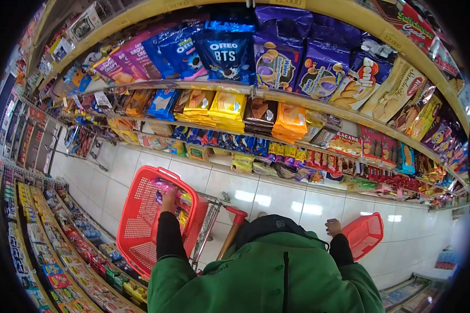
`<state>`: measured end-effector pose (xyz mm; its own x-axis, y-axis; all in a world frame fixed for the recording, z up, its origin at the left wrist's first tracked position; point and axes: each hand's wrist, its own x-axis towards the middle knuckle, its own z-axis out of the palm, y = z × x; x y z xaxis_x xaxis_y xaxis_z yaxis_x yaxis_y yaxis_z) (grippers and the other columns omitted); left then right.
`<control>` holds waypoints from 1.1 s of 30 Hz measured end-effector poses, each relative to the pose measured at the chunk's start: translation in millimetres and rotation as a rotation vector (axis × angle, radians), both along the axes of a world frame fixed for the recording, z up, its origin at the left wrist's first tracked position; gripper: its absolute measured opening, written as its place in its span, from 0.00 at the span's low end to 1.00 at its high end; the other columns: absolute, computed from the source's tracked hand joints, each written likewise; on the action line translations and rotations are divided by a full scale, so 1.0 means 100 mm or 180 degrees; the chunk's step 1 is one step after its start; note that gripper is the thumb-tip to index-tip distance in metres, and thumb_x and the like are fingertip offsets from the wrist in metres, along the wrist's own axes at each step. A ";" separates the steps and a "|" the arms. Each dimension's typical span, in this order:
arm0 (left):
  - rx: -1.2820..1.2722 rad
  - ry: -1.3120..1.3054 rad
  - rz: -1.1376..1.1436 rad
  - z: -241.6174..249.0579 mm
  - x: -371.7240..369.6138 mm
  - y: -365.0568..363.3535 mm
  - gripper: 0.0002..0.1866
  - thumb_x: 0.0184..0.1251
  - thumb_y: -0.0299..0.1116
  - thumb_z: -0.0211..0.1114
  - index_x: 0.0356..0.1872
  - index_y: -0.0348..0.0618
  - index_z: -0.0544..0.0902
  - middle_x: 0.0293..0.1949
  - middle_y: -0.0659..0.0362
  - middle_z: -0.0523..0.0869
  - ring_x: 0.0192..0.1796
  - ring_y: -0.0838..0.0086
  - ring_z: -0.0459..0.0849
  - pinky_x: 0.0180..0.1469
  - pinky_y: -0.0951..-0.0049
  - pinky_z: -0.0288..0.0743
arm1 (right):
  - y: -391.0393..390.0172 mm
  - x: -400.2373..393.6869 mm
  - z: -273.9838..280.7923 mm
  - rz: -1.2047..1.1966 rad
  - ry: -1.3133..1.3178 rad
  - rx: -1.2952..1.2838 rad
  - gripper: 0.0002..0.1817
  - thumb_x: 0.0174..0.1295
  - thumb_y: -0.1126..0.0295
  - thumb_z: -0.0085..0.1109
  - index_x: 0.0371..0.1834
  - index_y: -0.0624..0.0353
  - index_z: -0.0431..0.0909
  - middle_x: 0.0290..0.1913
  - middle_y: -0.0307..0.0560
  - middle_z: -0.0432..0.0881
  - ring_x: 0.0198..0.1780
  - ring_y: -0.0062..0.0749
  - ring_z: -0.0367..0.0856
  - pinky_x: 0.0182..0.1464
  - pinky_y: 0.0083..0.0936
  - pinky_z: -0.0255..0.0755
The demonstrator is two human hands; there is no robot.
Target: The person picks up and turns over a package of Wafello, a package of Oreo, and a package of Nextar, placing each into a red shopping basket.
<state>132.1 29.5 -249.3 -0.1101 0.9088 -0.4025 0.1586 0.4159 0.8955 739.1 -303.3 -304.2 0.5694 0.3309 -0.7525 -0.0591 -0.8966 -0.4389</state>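
Note:
My left hand [168,201] reaches down into a red plastic basket [136,208] that rests on a shopping trolley [210,221]. Its fingers are closed on a shiny pink snack packet [163,185], though the fingertips are partly hidden. Yellow and other bright packets [184,208] lie beside it in the basket. Off to the right, my right hand [333,227] hangs with curled fingers and nothing visible in them. A second red basket [365,235] is just beyond that hand, apart from it.
Ahead runs a curved-looking shelf [203,86] with Oreo packs [225,55], purple biscuit packs [279,65] and yellow wafer packs [227,108]. Lower tiers hold small snack packets. At left stands another stocked rack [62,245]. White tiled floor [230,182] lies between. The trolley has a brown-and-red handle [235,224].

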 end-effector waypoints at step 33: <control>0.1471 -0.3304 0.0603 2.48 2.06 -0.74 0.12 0.54 0.39 0.53 0.32 0.41 0.75 0.32 0.57 0.79 0.39 0.68 0.76 0.47 0.66 0.67 | 1.92 -1.49 2.56 0.1720 0.2688 0.3251 0.31 0.53 0.67 0.53 0.60 0.53 0.51 0.48 0.50 0.68 0.43 0.31 0.74 0.39 0.23 0.70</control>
